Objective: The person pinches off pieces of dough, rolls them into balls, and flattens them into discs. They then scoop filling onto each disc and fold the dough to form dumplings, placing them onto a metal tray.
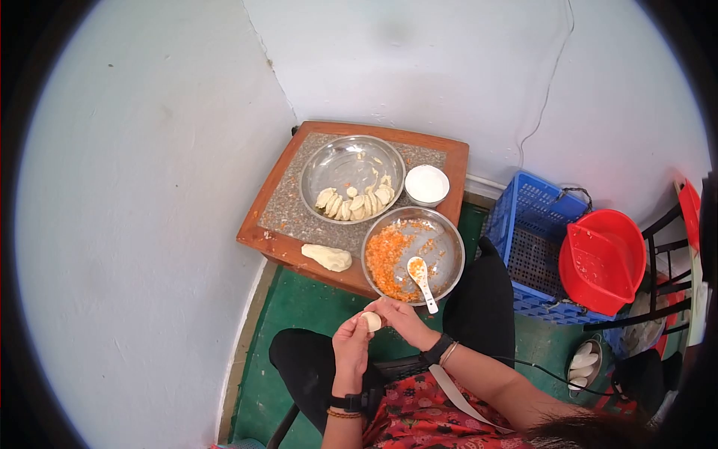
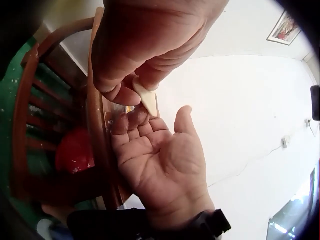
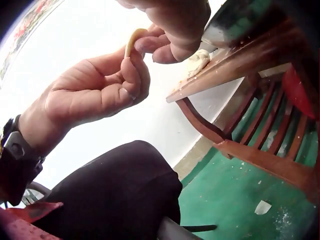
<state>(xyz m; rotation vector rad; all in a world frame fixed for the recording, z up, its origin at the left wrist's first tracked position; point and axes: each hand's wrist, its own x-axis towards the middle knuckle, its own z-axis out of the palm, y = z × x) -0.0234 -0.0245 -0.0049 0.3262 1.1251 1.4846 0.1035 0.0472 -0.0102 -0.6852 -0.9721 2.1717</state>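
Note:
In the head view, my left hand (image 1: 351, 350) pinches a small pale dough disc (image 1: 372, 322) between thumb and curled fingers. The same disc (image 2: 147, 98) hangs below my left hand (image 2: 155, 42) in the left wrist view. Beside it is my right hand (image 2: 162, 160), palm up, its thumb apart and its fingertips bent close to the disc's lower edge. In the right wrist view, the fingers of my right hand (image 3: 175, 30) touch the disc's (image 3: 133, 42) side, while my left hand (image 3: 95, 92) grips it from below. Any contact hidden behind the fingers cannot be told.
On the small table (image 1: 269, 245) stand a steel plate of dumplings (image 1: 351, 161), a white bowl (image 1: 427, 185), a basin (image 1: 451, 258) of orange filling with a white spoon (image 1: 420, 275), and a dough lump (image 1: 327, 257). At right are a blue crate (image 1: 529, 196) and red basin (image 1: 598, 262).

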